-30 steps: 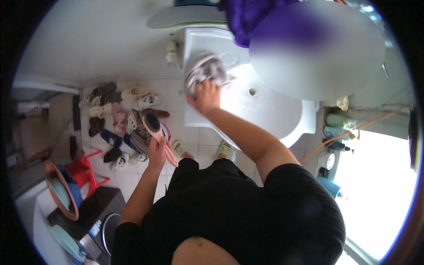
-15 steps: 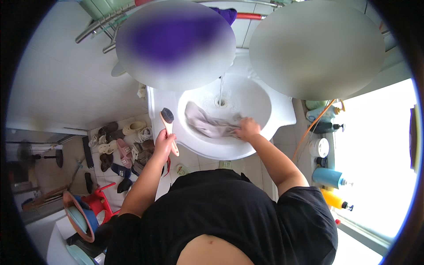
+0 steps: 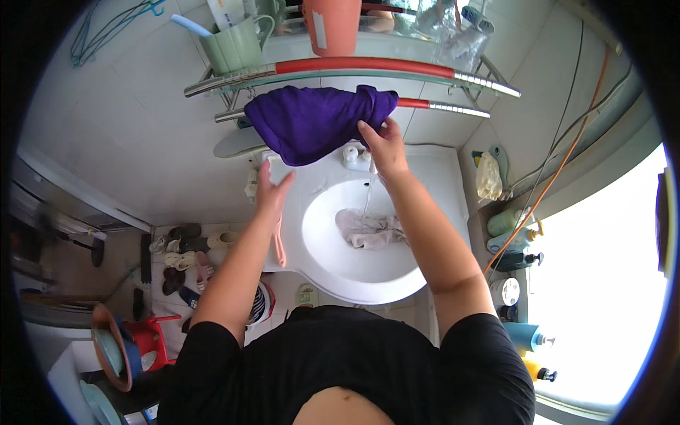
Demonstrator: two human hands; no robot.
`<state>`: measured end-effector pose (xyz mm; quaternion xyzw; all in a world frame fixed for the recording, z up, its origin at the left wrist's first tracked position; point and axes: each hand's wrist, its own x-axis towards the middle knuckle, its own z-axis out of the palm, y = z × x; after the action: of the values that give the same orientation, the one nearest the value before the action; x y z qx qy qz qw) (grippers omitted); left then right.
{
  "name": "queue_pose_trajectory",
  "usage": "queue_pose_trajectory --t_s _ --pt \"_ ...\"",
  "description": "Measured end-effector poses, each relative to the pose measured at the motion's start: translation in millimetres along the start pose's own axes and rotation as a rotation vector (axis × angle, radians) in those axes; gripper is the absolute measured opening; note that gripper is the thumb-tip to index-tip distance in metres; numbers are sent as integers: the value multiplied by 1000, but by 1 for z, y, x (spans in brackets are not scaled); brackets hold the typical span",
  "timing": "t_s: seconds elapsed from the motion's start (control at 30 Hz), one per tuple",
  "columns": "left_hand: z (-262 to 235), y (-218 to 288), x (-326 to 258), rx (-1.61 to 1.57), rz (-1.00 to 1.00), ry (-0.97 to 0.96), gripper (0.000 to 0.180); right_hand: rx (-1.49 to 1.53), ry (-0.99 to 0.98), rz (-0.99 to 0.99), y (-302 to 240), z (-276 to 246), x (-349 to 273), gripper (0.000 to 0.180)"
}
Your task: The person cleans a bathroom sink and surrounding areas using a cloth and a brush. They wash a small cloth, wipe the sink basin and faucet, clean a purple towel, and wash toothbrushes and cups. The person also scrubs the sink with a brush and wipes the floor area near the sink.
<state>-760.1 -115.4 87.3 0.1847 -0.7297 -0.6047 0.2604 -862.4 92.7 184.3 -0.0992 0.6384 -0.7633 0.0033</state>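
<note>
My left hand [image 3: 270, 190] hovers over the sink counter's left side, fingers spread, holding nothing. Just below it lies a pale brush handle [image 3: 280, 244]; my forearm hides the brush's head. My right hand [image 3: 384, 147] is raised by the right end of a purple cloth [image 3: 312, 124], which hangs over a rail. Its thumb overlaps the cloth's edge and its fingers are apart; whether it presses on the cloth I cannot tell. A wet, pale grey cloth [image 3: 368, 230] lies crumpled in the white basin [image 3: 329, 265]. Water from the white tap [image 3: 356, 157] runs onto it.
Above the rail, a glass shelf holds a green mug [image 3: 232, 49] and an orange cup [image 3: 331, 28]. Bottles [image 3: 520, 262] line the windowsill at right, where an orange cable [image 3: 549, 177] hangs. Shoes [image 3: 185, 262] and a red stool [image 3: 150, 340] stand on the floor at left.
My left hand has let go of the brush, which now rests on the counter. My right hand has left the grey cloth and risen to the purple one. The view has tilted up.
</note>
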Motion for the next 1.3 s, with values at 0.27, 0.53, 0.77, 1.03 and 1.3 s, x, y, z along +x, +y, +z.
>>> queue_pose_trajectory --t_s 0.27,0.53,0.77,1.03,1.3 --pt "-14 53 -8 -660 -440 -502 46 -184 -315 342 12 -1 -72 24" --pt "-60 6 -94 -326 -271 -760 52 -141 -436 437 93 -74 -188 33" --pt "-53 96 -75 -688 0 -746 60 64 -446 548 59 -68 -204 21" --pt "-89 157 -57 -1208 236 -815 98 -26 -780 456 -9 -79 -190 29" --pt "-60 93 -112 -63 118 -766 104 64 -1042 -241 -61 -17 -181 26"
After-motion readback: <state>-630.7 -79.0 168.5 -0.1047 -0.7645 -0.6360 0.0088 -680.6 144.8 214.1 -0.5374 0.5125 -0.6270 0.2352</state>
